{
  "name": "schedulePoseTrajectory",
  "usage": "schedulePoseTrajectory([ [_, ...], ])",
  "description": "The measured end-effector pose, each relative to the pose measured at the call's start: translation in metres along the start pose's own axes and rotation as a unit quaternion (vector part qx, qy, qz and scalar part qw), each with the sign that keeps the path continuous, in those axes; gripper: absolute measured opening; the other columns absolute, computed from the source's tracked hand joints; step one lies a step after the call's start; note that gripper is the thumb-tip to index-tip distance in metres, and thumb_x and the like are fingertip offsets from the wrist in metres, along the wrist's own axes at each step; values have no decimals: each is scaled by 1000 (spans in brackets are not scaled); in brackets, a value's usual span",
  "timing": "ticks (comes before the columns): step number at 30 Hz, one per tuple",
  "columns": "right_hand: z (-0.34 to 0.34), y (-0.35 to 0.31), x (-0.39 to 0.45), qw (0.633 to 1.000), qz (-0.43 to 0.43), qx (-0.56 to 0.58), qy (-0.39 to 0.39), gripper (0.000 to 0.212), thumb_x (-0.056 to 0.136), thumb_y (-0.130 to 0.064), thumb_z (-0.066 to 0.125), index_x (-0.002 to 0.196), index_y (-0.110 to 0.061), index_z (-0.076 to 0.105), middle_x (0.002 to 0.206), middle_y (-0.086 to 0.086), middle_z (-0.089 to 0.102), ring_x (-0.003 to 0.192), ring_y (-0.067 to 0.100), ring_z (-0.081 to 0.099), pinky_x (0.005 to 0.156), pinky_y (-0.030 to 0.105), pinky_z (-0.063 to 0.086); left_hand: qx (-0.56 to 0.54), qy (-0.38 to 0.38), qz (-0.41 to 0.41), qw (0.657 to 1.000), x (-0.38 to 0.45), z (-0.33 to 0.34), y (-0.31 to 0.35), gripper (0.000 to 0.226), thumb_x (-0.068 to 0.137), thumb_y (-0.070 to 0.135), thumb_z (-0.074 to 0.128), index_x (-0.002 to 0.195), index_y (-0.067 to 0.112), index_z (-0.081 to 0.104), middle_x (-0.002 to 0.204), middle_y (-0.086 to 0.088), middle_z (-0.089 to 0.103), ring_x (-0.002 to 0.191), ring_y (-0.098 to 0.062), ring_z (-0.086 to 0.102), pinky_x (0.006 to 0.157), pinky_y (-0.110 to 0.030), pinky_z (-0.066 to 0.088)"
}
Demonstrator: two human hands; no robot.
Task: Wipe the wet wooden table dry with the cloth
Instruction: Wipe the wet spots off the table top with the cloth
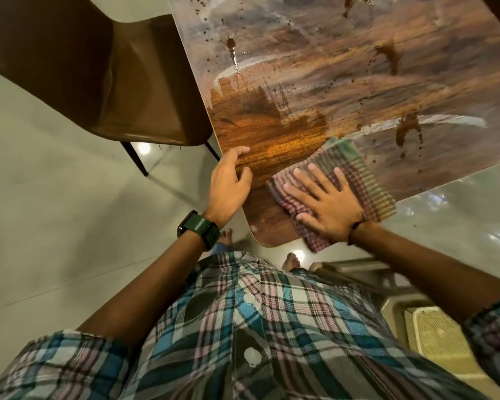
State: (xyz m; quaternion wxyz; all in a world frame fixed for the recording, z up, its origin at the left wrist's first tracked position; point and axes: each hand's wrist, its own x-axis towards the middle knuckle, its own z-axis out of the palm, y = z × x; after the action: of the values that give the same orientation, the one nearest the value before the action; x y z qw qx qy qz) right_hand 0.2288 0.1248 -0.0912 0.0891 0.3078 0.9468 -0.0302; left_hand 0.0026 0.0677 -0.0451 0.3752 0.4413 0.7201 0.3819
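cloth [355,174] is pressed flat under the right hand [321,203], fingers straight, at the counter [272,131]'s near corner; wet streaks lie beyond toward the far edge, left hand [228,183] rested released on the side edge.

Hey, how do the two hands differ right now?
The right hand lies flat, fingers spread, pressing the cloth; the left hand touches bare table at its edge with fingers loosely bent. The left wrist wears a watch, the right a thin band. Both rest near the table's corner.
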Motion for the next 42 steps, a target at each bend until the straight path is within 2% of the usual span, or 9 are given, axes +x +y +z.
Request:
schedulePoseTrajectory([
  [6,3,20,-2,999,41,6,-20,72,89,-65,4,144,-25,29,151,14,30,138,44,24,101,73,13,11,-1,-18,1000,-11,11,-2,33,93,7,43,126,12,45,130,-6,50,114,-23,51,96,-46,45],
  [9,1,-38,17,999,-47,-11,7,69,90,-61,11,143,-24,36,150,13,33,136,44,27,97,75,16,-1,4,-21,1000,-10,15,1,33,93,6,42,126,12,45,129,-7,50,116,-22,52,96,-47,46],
  [14,-3,-91,46,989,-149,-6,-18,58,94,-57,23,143,-28,34,154,10,24,143,39,5,104,68,-15,11,38,10,999,-5,24,8,32,91,4,45,123,9,49,121,-10,57,110,-23,55,92,-47,48],
  [20,4,-65,36,982,-188,29,9,55,95,-56,29,143,-32,34,153,4,30,144,31,14,110,62,-4,39,49,43,997,4,32,15,30,91,5,45,120,10,50,121,-8,56,111,-20,54,93,-44,48],
  [23,12,-20,19,992,-116,32,47,57,92,-55,27,144,-32,29,152,4,29,142,31,22,108,64,12,46,45,34,997,6,37,16,32,91,6,46,122,10,49,123,-7,54,112,-21,53,95,-44,46],
  [29,17,91,6,990,128,53,26,61,88,-61,12,146,-41,9,159,-4,8,146,22,1,111,57,-3,135,-17,64,989,1,62,14,33,91,8,48,124,8,48,130,-9,51,121,-22,46,103,-27,32],
  [33,15,94,14,967,242,76,23,61,91,-58,18,148,-39,7,159,-4,-1,145,24,-7,110,58,-8,225,-42,97,969,3,76,3,39,93,12,46,131,8,42,144,-13,38,136,-25,31,116,-37,20],
  [38,20,0,20,986,155,53,27,63,95,-52,22,150,-29,1,159,3,-5,144,33,-9,107,63,-11,295,-12,131,946,8,85,-11,43,94,13,42,135,1,38,148,-19,31,140,-29,22,117,-37,9],
  [42,21,8,18,991,105,75,30,58,95,-52,22,149,-36,7,159,-3,2,146,26,-4,109,59,-9,303,17,135,943,8,90,-15,41,92,9,41,131,-4,41,144,-24,36,137,-33,28,115,-33,10],
])
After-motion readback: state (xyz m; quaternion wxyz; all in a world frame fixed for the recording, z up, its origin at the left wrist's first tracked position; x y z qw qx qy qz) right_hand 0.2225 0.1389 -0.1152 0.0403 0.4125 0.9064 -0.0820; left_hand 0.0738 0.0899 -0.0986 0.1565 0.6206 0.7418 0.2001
